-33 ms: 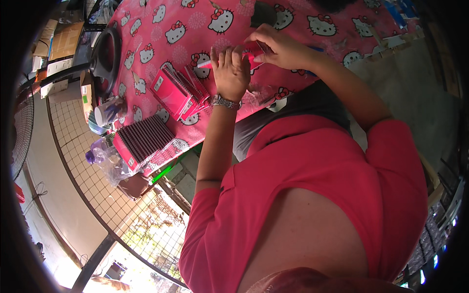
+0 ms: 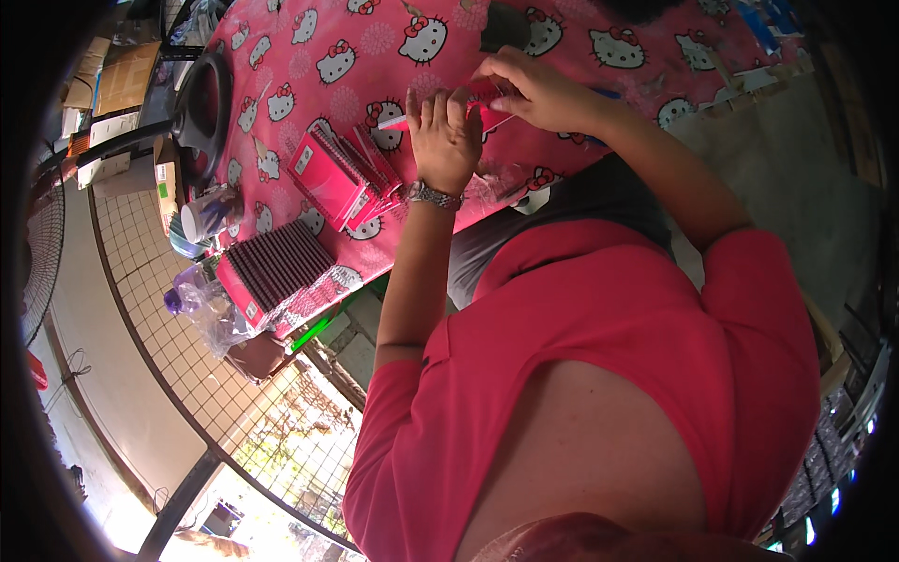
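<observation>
A red spiral notebook lies on the pink table between my hands, mostly covered by them. My left hand, a metal-band watch at its wrist, grips the notebook with bent fingers; its white page edge pokes out on the left. At the notebook's far right edge, beside the coil, my right hand is closed with thumb and fingers pinched together. Just left of my left wrist, a loose pile of red spiral notebooks rests on the cloth.
A neat row of stacked spiral notebooks stands at the table's left corner. Near it are a clear jar, a plastic bag and a black ring-shaped stand. Wire mesh runs along the left. The patterned tablecloth covers the table.
My right hand's fingers have shifted slightly along the notebook's edge, and a little more of its red cover shows beneath them. My left hand stays in place.
</observation>
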Available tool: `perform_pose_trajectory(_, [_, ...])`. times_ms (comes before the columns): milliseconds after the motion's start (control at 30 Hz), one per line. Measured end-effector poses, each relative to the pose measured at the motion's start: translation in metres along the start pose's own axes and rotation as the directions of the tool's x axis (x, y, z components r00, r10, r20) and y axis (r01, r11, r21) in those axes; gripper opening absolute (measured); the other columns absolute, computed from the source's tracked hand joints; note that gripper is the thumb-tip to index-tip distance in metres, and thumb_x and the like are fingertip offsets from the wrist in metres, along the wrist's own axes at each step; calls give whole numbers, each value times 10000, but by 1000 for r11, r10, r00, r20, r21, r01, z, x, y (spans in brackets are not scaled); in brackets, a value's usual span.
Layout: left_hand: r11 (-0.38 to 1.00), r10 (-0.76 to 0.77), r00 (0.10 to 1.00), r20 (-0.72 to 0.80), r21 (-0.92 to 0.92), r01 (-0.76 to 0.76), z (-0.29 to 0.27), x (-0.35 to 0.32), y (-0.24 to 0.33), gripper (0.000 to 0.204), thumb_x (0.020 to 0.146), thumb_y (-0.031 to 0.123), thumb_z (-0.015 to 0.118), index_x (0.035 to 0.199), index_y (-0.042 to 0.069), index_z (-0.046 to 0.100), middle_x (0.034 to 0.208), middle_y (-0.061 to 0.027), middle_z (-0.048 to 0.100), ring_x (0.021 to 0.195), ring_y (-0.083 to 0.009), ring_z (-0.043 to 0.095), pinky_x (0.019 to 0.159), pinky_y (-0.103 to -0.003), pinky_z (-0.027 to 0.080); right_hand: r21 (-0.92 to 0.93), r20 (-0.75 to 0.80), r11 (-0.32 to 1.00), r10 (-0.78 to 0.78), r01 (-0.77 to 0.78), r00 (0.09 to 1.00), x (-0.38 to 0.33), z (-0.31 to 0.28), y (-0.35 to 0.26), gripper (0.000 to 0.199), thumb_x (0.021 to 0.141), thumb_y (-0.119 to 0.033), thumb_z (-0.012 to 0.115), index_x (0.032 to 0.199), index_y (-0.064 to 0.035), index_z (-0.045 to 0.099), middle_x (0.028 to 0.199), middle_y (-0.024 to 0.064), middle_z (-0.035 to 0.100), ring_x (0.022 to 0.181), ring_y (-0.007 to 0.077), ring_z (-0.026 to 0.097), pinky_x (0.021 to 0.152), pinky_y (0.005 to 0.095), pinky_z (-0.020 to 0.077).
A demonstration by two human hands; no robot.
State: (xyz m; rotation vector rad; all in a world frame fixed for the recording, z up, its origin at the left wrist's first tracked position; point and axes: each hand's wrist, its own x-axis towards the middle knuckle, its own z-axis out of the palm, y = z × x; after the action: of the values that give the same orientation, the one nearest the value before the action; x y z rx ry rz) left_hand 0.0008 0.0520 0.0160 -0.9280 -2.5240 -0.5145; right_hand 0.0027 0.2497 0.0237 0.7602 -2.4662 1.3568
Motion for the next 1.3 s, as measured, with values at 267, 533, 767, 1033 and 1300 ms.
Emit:
perform_pose_trajectory(267, [1000, -5, 996, 88, -1, 5, -4, -2, 2, 256, 832, 166, 638, 1050, 66, 550, 975, -88, 616, 966, -309, 576, 1062, -531, 325, -10, 252, 989, 143, -145, 957, 13, -2, -5, 291, 877, -132, 615, 1146, -80, 517, 1053, 131, 606, 966, 286, 594, 795, 410, 473])
perform_pose_trajectory(533, [993, -78, 992, 94, 98, 69, -8, -7, 1, 272, 842, 241, 668, 1058, 94, 588, 1018, -56, 613, 1028, -294, 554, 1057, -511, 328, -532, 320, 841, 91, 99, 943, 52, -24, 83, 367, 756, -280, 705, 1056, -91, 609, 1216, 102, 604, 1076, 275, 577, 850, 385, 462])
perform_pose_trajectory(767, [973, -225, 971, 75, 66, 220, -9, -20, -17, 292, 754, 306, 766, 971, 155, 643, 1016, -22, 609, 1010, -292, 535, 871, -469, 401, 256, 645, 858, 192, -446, 740, 48, -22, 21, 440, 734, -229, 695, 1132, -48, 650, 1170, 57, 596, 1097, 189, 545, 945, 328, 422])
perform_pose_trajectory(1033, [982, -189, 982, 5, 23, 189, -6, -17, -17, 339, 679, 367, 805, 908, 177, 641, 950, -14, 593, 942, -255, 534, 809, -439, 393, 512, 632, 653, 154, -558, 760, 42, -21, 25, 537, 743, -312, 698, 1195, -35, 615, 1133, 37, 588, 1065, 160, 533, 968, 313, 381])
perform_pose_trajectory(1300, [972, -234, 971, 39, -14, 235, -9, -15, -17, 367, 685, 354, 805, 928, 147, 623, 947, -35, 594, 938, -275, 537, 824, -443, 397, 596, 656, 594, 28, -540, 754, 47, -28, 21, 504, 745, -282, 706, 1180, -41, 622, 1159, 58, 590, 1110, 175, 530, 980, 320, 379])
